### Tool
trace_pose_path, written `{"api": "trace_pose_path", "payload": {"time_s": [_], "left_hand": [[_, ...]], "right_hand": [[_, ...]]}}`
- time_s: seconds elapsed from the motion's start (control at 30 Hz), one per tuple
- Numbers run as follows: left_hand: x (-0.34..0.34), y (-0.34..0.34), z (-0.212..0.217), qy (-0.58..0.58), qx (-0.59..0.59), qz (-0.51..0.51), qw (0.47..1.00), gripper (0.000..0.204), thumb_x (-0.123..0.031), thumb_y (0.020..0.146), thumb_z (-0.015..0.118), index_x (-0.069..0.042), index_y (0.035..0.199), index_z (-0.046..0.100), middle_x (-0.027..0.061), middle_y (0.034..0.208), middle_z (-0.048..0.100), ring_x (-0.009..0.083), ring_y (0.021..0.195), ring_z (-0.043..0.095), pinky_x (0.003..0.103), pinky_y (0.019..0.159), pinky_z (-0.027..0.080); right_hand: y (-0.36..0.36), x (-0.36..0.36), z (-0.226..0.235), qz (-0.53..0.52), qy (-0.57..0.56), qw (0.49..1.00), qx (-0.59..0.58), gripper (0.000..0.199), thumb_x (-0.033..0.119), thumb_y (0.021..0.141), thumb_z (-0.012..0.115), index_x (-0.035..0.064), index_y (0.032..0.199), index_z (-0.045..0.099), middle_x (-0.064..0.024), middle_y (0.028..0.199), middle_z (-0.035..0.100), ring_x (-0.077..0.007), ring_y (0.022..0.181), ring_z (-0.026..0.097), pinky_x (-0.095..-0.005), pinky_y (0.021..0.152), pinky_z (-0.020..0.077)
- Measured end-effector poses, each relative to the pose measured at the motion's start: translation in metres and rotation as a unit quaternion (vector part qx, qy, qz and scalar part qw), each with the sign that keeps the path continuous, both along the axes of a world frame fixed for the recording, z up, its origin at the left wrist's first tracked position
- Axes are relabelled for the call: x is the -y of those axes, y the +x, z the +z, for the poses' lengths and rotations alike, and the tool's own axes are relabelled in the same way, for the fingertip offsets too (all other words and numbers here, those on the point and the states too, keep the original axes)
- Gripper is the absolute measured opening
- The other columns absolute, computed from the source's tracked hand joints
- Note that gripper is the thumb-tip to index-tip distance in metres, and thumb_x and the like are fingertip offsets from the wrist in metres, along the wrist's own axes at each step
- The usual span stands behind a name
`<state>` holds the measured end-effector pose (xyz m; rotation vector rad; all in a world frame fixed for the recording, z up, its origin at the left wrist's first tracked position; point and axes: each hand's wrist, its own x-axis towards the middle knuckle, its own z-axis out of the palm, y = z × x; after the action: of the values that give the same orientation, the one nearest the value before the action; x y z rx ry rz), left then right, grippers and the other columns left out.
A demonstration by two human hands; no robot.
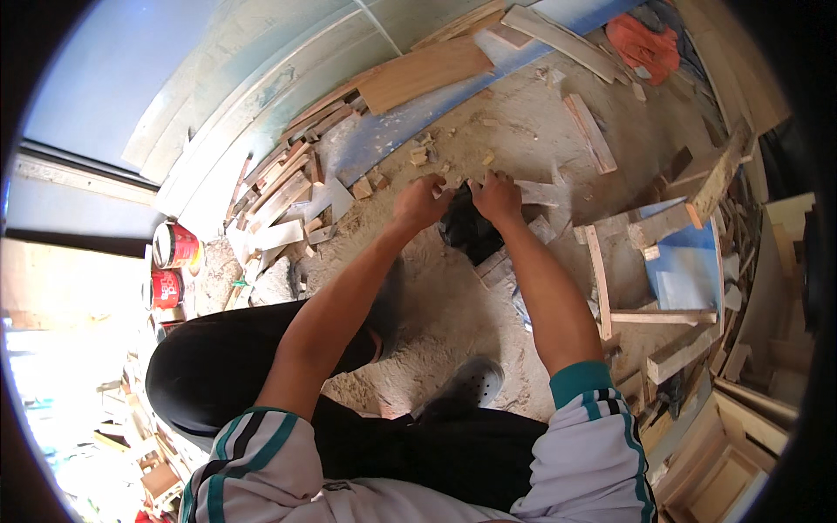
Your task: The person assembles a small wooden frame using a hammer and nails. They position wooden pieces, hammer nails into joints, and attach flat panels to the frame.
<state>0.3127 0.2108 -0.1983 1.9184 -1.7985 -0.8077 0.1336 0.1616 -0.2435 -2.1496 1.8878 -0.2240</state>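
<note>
Low over the dusty floor, a black plastic bag [469, 228] hangs crumpled between my hands. My left hand [422, 202] is closed at the bag's upper left edge, its fingers curled in a pinch. On the other side, my right hand [498, 197] pinches the upper right edge, thumb against fingers. The bag's lower end is next to a short wooden piece [495, 268] on the ground. Whatever may be inside the bag is hidden. Small wood chips [420, 155] lie just beyond my hands.
Stacked wood offcuts [281, 179] lie to the left, near two red-and-white cans [177, 245]. A brown board [425, 73] leans at the back. To the right are a wooden frame [600, 283] and loose planks [589, 132]. Orange cloth [643, 48] lies far right.
</note>
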Motion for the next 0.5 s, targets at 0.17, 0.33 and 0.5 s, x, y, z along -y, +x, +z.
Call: {"api": "trace_pose_path", "payload": {"time_s": [0.17, 0.33, 0.5], "left_hand": [[0.034, 0.014, -0.001, 0.040, 0.035, -0.017, 0.998, 0.043, -0.039, 0.090, 0.065, -0.007, 0.119, 0.066, 0.0116, 0.112, 0.071, 0.0309, 0.102, 0.068, 0.043, 0.087, 0.053], [0.125, 0.008, -0.036, 0.025, 0.048, -0.024, 0.998, 0.048, -0.041, 0.089, 0.065, -0.008, 0.124, 0.064, 0.0145, 0.118, 0.067, 0.0327, 0.111, 0.063, 0.044, 0.094, 0.050], [0.246, -0.016, -0.057, -0.009, 0.126, -0.050, 0.991, 0.057, -0.044, 0.085, 0.068, -0.009, 0.129, 0.059, 0.0165, 0.129, 0.059, 0.0348, 0.123, 0.054, 0.046, 0.100, 0.045]], "right_hand": [[-0.011, 0.030, -0.041, -0.064, -0.017, 0.997, 0.026, 0.059, 0.050, 0.095, 0.055, 0.0006, 0.127, 0.057, -0.0221, 0.132, 0.054, -0.0384, 0.128, 0.047, -0.0525, 0.106, 0.0373], [-0.043, 0.063, -0.059, -0.115, -0.080, 0.990, -0.033, 0.066, 0.052, 0.096, 0.051, -0.0007, 0.135, 0.051, -0.0227, 0.143, 0.046, -0.0386, 0.138, 0.036, -0.0536, 0.114, 0.0265], [-0.055, 0.072, -0.068, -0.123, -0.077, 0.987, -0.061, 0.072, 0.054, 0.096, 0.049, -0.0017, 0.142, 0.045, -0.0220, 0.149, 0.042, -0.0372, 0.144, 0.030, -0.0548, 0.118, 0.0189]]}}
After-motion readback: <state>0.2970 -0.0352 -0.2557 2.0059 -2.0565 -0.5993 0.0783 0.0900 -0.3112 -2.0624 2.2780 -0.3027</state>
